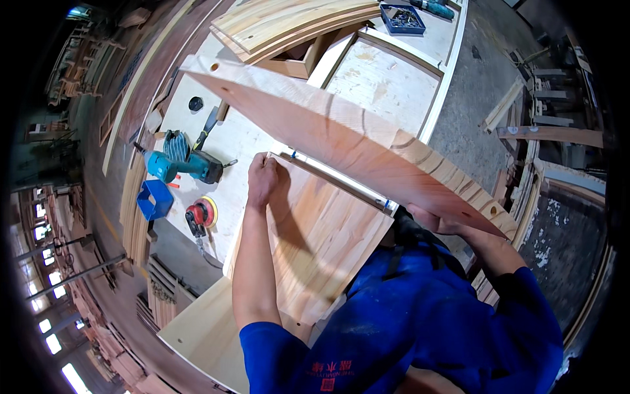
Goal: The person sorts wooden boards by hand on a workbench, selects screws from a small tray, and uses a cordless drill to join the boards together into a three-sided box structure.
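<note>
My left hand (264, 180) is closed on the far left corner of an upright-grained wooden panel (321, 230), part of a wooden assembly in front of me. Blue-topped fittings (388, 204) stick up along the panel's edge. Above that edge, tilted, is a long thick wooden board (341, 131) with round holes near its ends. My right hand (433, 220) grips this board by its lower edge near the right end; some of its fingers are hidden behind the wood. A narrow gap shows between the board and the panel edge.
On the white worktable (246, 141) at left lie a teal cordless drill (177, 165), a red sander (202, 215), a blue bin (155, 199) and a black round cap (195, 103). Stacked boards (282, 26) and a blue screw tray (402, 20) sit at the far side.
</note>
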Motion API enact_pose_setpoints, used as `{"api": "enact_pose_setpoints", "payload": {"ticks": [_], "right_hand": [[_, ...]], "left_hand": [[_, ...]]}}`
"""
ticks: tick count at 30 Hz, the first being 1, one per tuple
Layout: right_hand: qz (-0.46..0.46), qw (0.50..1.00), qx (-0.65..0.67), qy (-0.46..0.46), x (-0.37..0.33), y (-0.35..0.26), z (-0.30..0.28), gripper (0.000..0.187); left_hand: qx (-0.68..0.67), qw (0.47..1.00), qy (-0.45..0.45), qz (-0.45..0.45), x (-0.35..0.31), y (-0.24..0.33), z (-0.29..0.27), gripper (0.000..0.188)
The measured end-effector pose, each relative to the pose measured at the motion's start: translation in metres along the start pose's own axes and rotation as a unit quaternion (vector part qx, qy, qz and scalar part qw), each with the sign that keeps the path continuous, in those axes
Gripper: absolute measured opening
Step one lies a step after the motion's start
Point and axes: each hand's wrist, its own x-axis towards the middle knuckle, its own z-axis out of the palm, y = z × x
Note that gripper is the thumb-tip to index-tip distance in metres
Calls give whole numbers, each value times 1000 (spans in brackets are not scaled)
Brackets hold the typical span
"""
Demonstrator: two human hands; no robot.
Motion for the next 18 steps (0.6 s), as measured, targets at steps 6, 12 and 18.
{"api": "enact_pose_setpoints", "payload": {"ticks": [6,12,18], "right_hand": [[-97,994,-24,42,-1,20,9,47],[-92,995,41,-1,15,-12,-19,61],[-125,989,74,-3,16,-15,-11,62]], "left_hand": [[-9,1000,1,-1,-3,6,-1,17],[-75,995,-3,68,4,-15,-2,18],[-26,995,12,94,8,-41,0,22]]}}
